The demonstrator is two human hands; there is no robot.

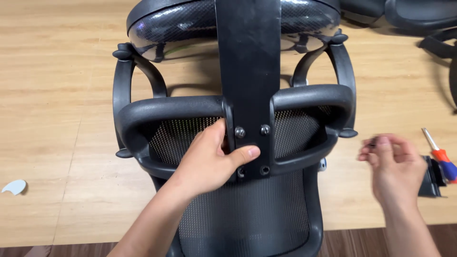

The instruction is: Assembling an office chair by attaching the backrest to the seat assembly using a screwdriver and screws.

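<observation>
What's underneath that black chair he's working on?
The chair lies on a light wooden floor, which shows through the armrest gaps. The left hand covers part of the mesh; the floor directly beneath stays hidden.

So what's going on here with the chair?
A person is working on a black mesh office chair lying on a wooden surface. The left hand grips the back frame beside the black bracket, thumb by the bolt holes. Two upper bolts are in; the two lower holes look empty. The right hand, blurred, pinches something small and dark beside a red-handled screwdriver.
</observation>
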